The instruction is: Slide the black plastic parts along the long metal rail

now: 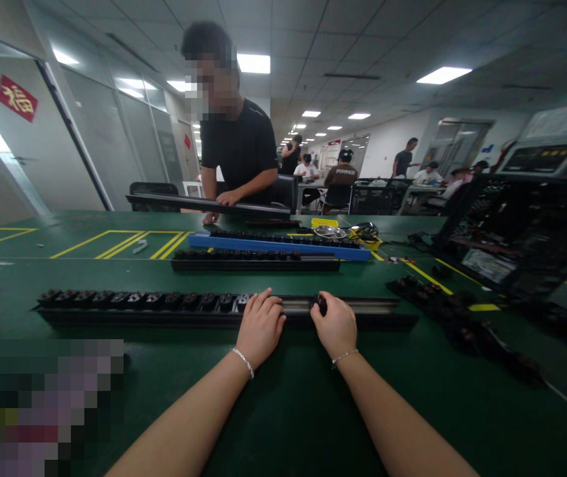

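Note:
A long black channel rail [164, 318] lies across the table in front of me. A row of black socket-like blocks [153, 300] with metal tops fills its left and middle part. My left hand [262, 328] lies over the rail at the right end of the row, fingers flat and touching the last blocks. To its right, my right hand [337, 324] pinches a small black block [319, 303] above the rail's bare pale groove. Fingers hide part of that block. Between my hands a short stretch of groove shows.
Behind lie a shorter filled rail [258, 264] and a blue rail [283, 245]. Across the table a person [238, 146] handles a long black bar [204, 204]. Dark linked parts [442, 305] and an opened machine casing [507, 232] are at right. A blurred-out item [65, 404] lies front left.

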Demonstrator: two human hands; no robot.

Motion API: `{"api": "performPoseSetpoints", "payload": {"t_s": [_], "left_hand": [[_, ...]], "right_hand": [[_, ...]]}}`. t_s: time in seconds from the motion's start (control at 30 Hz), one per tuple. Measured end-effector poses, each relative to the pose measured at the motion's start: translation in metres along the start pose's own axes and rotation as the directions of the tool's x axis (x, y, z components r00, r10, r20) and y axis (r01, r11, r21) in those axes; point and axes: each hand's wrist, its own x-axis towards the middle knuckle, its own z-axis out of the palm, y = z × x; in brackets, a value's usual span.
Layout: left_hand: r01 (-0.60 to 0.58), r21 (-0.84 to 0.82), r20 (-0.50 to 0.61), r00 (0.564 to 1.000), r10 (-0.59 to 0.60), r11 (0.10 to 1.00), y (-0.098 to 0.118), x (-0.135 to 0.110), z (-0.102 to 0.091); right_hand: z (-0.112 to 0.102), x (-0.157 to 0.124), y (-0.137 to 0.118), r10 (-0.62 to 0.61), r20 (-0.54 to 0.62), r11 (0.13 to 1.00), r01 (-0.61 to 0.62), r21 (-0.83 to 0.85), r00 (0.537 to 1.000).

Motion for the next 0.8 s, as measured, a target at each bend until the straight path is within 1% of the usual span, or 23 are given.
{"api": "performPoseSetpoints", "payload": {"t_s": [0.57, 0.8], "left_hand": [[-0.013, 0.002, -0.008, 1.0, 0.013, 1.0, -0.0013, -0.0003, 0.0014], [-0.005, 0.007, 0.001, 1.0, 0.005, 1.0, -0.0012, 0.0001, 0.0012]], "right_hand": [[0.0009, 0.0014, 0.0, -0.012, -0.022, 1.0, 0.012, -0.015, 1.0], [-0.0009, 0.002, -0.0022, -0.002, -0.006, 0.999, 0.002, -0.042, 1.0]]}}
